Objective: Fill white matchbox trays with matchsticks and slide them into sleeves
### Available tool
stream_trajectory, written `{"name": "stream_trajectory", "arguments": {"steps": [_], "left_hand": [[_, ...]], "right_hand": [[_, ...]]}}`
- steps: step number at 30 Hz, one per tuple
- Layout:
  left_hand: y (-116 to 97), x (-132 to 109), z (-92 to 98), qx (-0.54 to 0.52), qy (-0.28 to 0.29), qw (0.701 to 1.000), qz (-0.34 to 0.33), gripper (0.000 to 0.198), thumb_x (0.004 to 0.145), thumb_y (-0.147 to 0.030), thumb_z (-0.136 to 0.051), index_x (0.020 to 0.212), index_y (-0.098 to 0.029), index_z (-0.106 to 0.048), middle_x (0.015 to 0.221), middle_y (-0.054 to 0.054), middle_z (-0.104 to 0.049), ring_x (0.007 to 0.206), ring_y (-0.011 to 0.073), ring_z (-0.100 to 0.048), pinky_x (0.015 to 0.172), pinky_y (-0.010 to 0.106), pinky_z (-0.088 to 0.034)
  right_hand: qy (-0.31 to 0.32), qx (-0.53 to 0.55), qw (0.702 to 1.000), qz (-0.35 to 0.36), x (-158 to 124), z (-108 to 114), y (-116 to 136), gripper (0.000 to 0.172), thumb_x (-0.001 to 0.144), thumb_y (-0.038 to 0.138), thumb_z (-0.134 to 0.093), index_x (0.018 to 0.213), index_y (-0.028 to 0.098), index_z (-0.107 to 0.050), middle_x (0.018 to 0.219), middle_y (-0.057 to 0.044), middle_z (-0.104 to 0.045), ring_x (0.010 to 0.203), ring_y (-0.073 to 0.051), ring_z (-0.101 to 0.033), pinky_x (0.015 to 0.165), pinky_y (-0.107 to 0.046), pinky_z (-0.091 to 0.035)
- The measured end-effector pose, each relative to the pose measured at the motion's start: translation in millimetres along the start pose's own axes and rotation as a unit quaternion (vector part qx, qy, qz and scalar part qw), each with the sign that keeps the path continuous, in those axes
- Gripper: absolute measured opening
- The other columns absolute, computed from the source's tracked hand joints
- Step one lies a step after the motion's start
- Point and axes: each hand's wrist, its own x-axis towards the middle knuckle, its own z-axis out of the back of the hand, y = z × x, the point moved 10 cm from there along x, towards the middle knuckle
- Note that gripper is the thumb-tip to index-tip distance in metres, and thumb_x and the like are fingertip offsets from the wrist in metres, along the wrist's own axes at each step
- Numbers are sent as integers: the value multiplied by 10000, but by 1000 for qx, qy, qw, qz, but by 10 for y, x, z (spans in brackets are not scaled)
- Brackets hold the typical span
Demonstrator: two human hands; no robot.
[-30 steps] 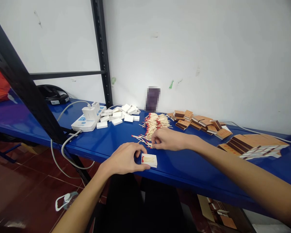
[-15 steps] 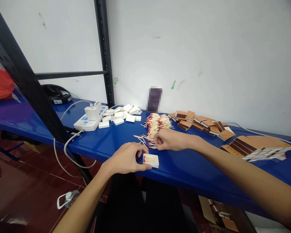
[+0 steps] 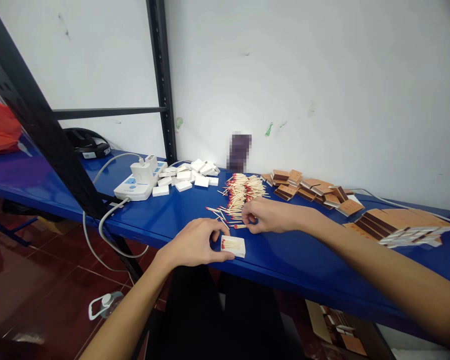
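Observation:
My left hand (image 3: 197,243) grips the left end of a small white matchbox tray (image 3: 240,252) at the table's front edge, thumb on the near side and fingers on the far side. Several red-tipped matches (image 3: 230,244) lie in the tray, heads to the left. Just beyond it, my right hand (image 3: 266,215) is closed in a pinch on a few matches (image 3: 241,226), whose red heads stick out to the left. The hand is at the near end of a large heap of loose matches (image 3: 240,192). A few stray matches (image 3: 216,212) lie left of the heap.
White trays (image 3: 183,176) are piled at the back left beside a power strip (image 3: 135,187) with cables. Brown matchbox sleeves (image 3: 315,190) lie scattered at the back right, near stacked matchboxes (image 3: 401,225). A black shelf post (image 3: 48,130) rises on the left.
My right hand has shifted slightly right, and matches now show between its fingertips. The left hand and the tray stay in place.

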Motion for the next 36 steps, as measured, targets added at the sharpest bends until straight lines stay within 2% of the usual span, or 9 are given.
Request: {"name": "stream_trajectory", "arguments": {"steps": [5, 11, 15, 18, 22, 27, 30, 33, 36], "left_hand": [[-2, 3, -1, 3, 2, 1000, -3, 379, 733, -499, -749, 985, -225, -674, 750, -43, -571, 672, 142, -547, 670, 262, -374], [3, -1, 3, 3, -1, 1000, -4, 387, 732, -506, -748, 987, -224, -677, 753, -44, -575, 674, 139, -545, 681, 264, -376], [6, 4, -6, 1, 0, 1000, -2, 391, 736, -506, -742, 1002, -227, -678, 749, -42, -579, 670, 142, -546, 672, 266, -372], [18, 6, -2, 3, -7, 1000, 3, 404, 732, -515, -739, 994, -215, -674, 739, -38, -585, 665, 146, -541, 660, 267, -368], [32, 6, 26, 10, -25, 1000, 9, 378, 727, -513, -738, 914, -194, -660, 717, -32, -583, 629, 141, -517, 613, 265, -342], [13, 13, 27, 5, -21, 1000, 2, 354, 749, -517, -723, 835, -190, -621, 676, -43, -546, 585, 127, -469, 570, 258, -308], [17, 14, 37, 4, -23, 1000, 4, 370, 734, -528, -738, 823, -193, -608, 674, -51, -538, 585, 123, -468, 570, 257, -308], [17, 5, 47, -3, -23, 1000, 4, 379, 721, -516, -750, 889, -197, -635, 679, -55, -544, 599, 123, -494, 585, 257, -326], [-4, -4, 38, -10, -10, 1000, -4, 392, 725, -512, -739, 951, -202, -661, 699, -49, -553, 613, 126, -515, 607, 260, -347]], "right_hand": [[-5, -2, 1000, 3, -10, 10, -4, 28, 685, 183, -588, 711, 192, -595, 609, 29, -560, 578, -119, -477, 537, -246, -298], [29, 8, 999, -20, -17, -70, -3, 39, 674, 195, -588, 701, 189, -615, 605, 26, -577, 564, -121, -490, 526, -241, -316], [24, -9, 1000, 0, -22, -71, 46, 44, 650, 202, -618, 690, 185, -626, 605, 23, -602, 557, -120, -498, 529, -241, -324], [12, 19, 1000, 6, -55, -3, 79, 55, 644, 199, -624, 695, 183, -637, 625, 24, -624, 557, -117, -517, 526, -234, -339], [-7, 85, 996, 19, -95, 105, 236, 96, 665, 213, -633, 749, 178, -665, 677, 22, -650, 596, -115, -552, 541, -218, -375], [31, 89, 995, 32, -59, 27, 444, 113, 659, 231, -656, 755, 174, -675, 616, 37, -611, 526, -101, -505, 479, -218, -333], [22, 98, 994, 29, -26, 84, 403, 118, 687, 234, -645, 772, 169, -695, 595, 37, -583, 525, -101, -495, 498, -224, -339], [-25, 78, 997, 15, 4, 214, 243, 133, 706, 206, -610, 792, 167, -703, 590, 33, -570, 539, -106, -487, 536, -235, -345], [-30, 33, 999, 0, 40, 196, 99, 159, 698, 184, -604, 814, 168, -711, 616, 20, -593, 564, -120, -500, 554, -245, -335]]}}
